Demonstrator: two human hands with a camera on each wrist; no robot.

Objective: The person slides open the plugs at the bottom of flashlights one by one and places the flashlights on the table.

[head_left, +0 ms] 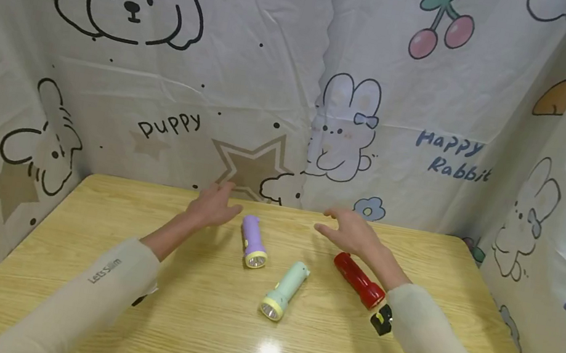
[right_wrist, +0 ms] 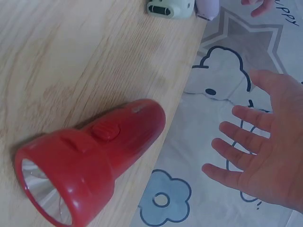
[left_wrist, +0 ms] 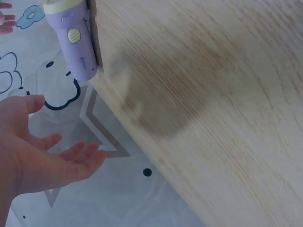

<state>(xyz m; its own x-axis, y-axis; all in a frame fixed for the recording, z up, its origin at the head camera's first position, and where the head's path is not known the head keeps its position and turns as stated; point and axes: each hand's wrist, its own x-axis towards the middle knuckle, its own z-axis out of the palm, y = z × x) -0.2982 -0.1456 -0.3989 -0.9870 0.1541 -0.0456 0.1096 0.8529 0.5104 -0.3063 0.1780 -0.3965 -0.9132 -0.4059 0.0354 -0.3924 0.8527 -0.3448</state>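
Observation:
Three flashlights lie on the wooden table. The purple flashlight (head_left: 253,241), with a pale yellow rim, is nearest my left hand (head_left: 213,207), which hovers to its left with fingers loosely spread. Between the hands and closer to me is the mint green flashlight (head_left: 285,290), its lens facing me. My right hand (head_left: 349,231) floats above and behind the red flashlight (head_left: 358,281), fingers apart and touching nothing. In the right wrist view the red flashlight (right_wrist: 104,146) shows its switch and lens. The left wrist view has the purple flashlight (left_wrist: 75,42) beyond the thumb.
A light wood table (head_left: 202,325) carries the flashlights. Its far edge meets a printed cloth curtain (head_left: 277,75), which also hangs along both sides. A black wrist camera piece (head_left: 381,320) sits under the right sleeve.

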